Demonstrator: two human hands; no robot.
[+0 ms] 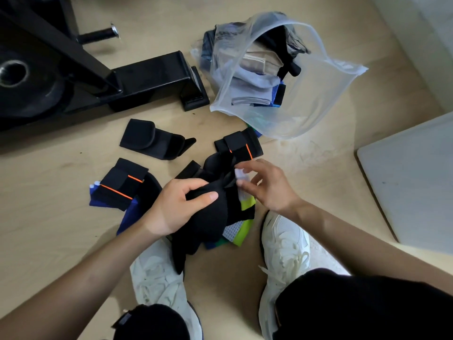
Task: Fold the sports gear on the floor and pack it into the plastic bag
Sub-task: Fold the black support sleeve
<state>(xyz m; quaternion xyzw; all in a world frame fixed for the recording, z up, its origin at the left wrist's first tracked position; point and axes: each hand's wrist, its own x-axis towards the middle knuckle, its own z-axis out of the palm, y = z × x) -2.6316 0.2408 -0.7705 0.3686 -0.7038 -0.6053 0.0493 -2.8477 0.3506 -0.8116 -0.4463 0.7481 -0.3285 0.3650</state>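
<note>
White trainers [282, 241] and dark-clad knees fill the bottom of the frame, where a person crouches over a pale wooden floor [49, 217].

Just above them, at centre, both hands work a black padded piece [215, 217] of sports gear, lifted over a small heap of lime, grey and blue fabric [245, 209]. The left hand [176, 207] grips its bulk, fingers curled beneath and thumb pressed on top. The right hand [267, 185] sits at the piece's upper right edge, thumb and forefinger drawn together and seeming to pinch a small white tab [239, 174]; motion blur makes this uncertain.

To fold well, the left grip should serve as the anchor while the right brings the loose end flat across and tucks the tab inside, giving a compact bundle.

Beyond the hands, more gear waits on the floor: an orange-striped wrap [122, 185] at centre left, a second striped wrap [239, 146] just above the fingers, and a folded black pad [152, 139] further up.

Farther still, upper centre right, the clear plastic bag [318, 99] lies open towards the person, already holding folded pale, blue and black items.

A black equipment frame [152, 77] and weight plate [36, 94] occupy the upper left; a pale board [411, 182] sits at the right edge.
</note>
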